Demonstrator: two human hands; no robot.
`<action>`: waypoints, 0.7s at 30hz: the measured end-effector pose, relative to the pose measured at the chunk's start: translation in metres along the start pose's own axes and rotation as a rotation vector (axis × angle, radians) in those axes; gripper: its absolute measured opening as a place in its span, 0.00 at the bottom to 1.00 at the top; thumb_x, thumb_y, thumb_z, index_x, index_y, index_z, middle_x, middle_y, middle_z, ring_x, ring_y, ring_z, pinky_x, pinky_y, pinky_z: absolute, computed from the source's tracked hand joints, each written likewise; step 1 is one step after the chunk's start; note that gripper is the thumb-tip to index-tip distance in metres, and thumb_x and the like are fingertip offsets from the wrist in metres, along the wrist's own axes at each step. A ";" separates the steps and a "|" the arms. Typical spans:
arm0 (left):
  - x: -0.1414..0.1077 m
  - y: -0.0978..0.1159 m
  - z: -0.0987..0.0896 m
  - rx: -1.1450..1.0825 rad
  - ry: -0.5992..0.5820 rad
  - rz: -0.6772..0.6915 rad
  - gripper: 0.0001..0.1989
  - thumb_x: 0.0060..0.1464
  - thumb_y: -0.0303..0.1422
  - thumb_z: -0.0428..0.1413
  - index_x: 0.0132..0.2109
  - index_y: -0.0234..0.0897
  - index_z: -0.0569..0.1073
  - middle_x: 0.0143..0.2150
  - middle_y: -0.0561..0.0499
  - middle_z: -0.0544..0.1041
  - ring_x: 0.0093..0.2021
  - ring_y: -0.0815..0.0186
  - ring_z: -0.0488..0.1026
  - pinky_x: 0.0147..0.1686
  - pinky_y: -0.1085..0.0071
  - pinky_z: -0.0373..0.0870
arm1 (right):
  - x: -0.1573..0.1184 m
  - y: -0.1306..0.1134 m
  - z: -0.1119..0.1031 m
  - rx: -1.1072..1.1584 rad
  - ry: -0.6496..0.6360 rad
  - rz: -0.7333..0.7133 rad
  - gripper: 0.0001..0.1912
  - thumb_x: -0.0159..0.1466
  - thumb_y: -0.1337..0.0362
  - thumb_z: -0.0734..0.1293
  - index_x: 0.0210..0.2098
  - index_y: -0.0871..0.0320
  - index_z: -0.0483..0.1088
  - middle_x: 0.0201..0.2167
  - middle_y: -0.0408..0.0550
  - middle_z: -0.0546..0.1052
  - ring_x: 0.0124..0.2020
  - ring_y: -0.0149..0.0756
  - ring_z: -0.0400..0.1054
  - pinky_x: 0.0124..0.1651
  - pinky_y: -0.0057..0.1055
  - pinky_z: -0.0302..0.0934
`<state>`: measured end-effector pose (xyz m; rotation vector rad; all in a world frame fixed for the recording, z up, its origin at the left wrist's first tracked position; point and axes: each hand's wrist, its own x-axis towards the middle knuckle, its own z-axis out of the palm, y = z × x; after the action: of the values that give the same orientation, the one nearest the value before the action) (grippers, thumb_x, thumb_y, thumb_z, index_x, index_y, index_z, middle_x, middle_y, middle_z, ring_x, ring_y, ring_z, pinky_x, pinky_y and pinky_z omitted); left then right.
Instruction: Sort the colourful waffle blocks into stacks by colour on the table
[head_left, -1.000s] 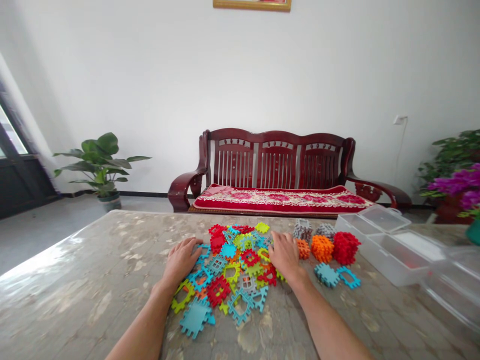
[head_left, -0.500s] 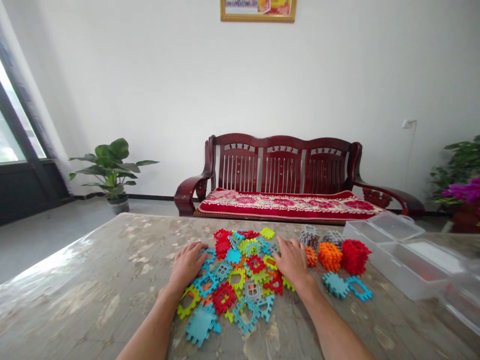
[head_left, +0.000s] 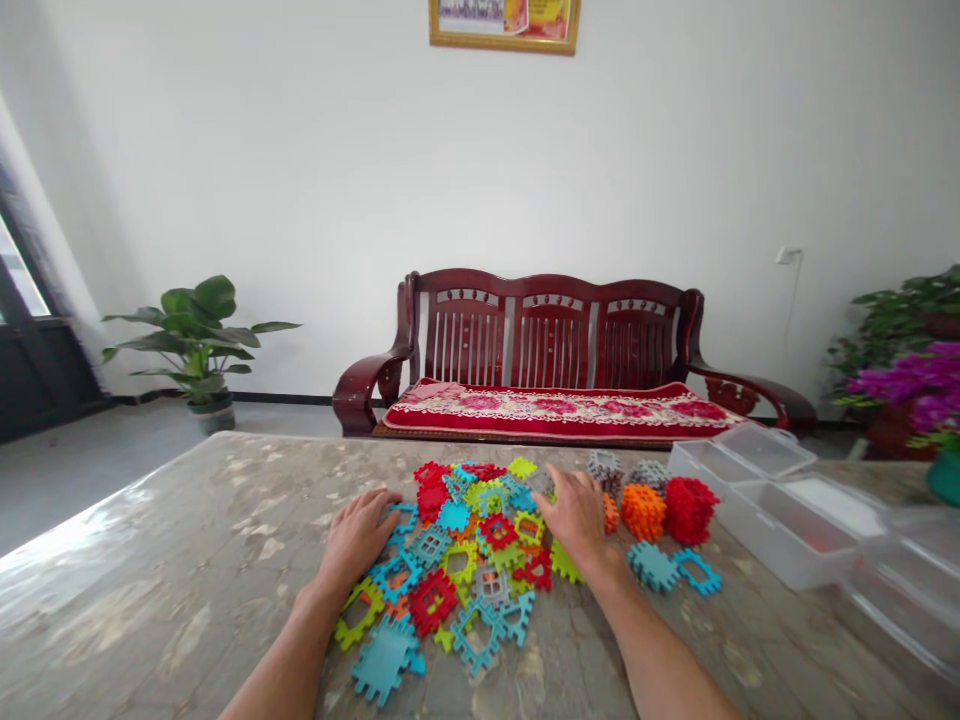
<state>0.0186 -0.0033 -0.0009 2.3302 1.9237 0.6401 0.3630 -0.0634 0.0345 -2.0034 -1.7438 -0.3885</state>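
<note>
The right hand (head_left: 576,512) has just shifted a little outward from the pile of toothed plastic pieces (head_left: 507,555), so more of a lime piece (head_left: 566,563) shows at the pile's right edge and the nearer orange stack (head_left: 611,513) is more hidden; the left hand (head_left: 356,540) stays at the pile's left edge, by a blue piece (head_left: 403,518). In my judgement the shift means little: the pile lies much as it did, loose and overlapping on the worktop (head_left: 225,580), and the stacks look unchanged. Both hands have their fingers apart from the thumb, and nothing visible is gripped; contact under the palms cannot be told. To the right of the pile I count two grey stacks (head_left: 604,470), two orange stacks counting the half-hidden one, one red stack (head_left: 690,510), one small blue stack (head_left: 652,567) and one single blue frame (head_left: 709,583). Beyond these, farther right of the pile, stands one two-compartment clear box (head_left: 772,545), with more clear plastic beside it. The pile's own pieces overlap too much to count exactly.
</note>
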 end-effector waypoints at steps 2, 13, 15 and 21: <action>0.000 0.000 0.000 0.004 -0.003 0.004 0.17 0.61 0.38 0.48 0.53 0.47 0.76 0.60 0.49 0.74 0.62 0.58 0.68 0.61 0.59 0.60 | 0.006 0.007 -0.006 0.029 0.066 0.046 0.25 0.62 0.54 0.68 0.57 0.55 0.70 0.46 0.52 0.80 0.49 0.46 0.69 0.53 0.38 0.55; 0.002 -0.002 0.002 0.003 -0.011 0.005 0.18 0.61 0.39 0.47 0.53 0.47 0.76 0.61 0.49 0.74 0.62 0.58 0.68 0.62 0.58 0.60 | 0.033 0.078 -0.032 -0.008 0.173 0.326 0.25 0.62 0.52 0.67 0.56 0.55 0.70 0.46 0.51 0.80 0.46 0.48 0.71 0.49 0.39 0.58; 0.003 -0.003 0.003 0.002 -0.019 0.006 0.18 0.61 0.39 0.47 0.53 0.47 0.76 0.61 0.49 0.74 0.62 0.58 0.68 0.62 0.59 0.59 | 0.035 0.083 -0.035 -0.043 0.126 0.338 0.26 0.63 0.51 0.67 0.57 0.54 0.70 0.47 0.51 0.80 0.47 0.49 0.71 0.49 0.40 0.58; 0.004 -0.003 0.003 0.028 -0.030 -0.006 0.18 0.61 0.39 0.47 0.54 0.48 0.76 0.62 0.50 0.73 0.62 0.58 0.68 0.62 0.59 0.60 | 0.035 0.089 -0.035 -0.100 0.061 0.341 0.25 0.64 0.51 0.66 0.56 0.55 0.70 0.47 0.52 0.80 0.48 0.50 0.71 0.48 0.40 0.59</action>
<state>0.0168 0.0015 -0.0033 2.3354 1.9388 0.5775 0.4590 -0.0598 0.0688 -2.2818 -1.3350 -0.4230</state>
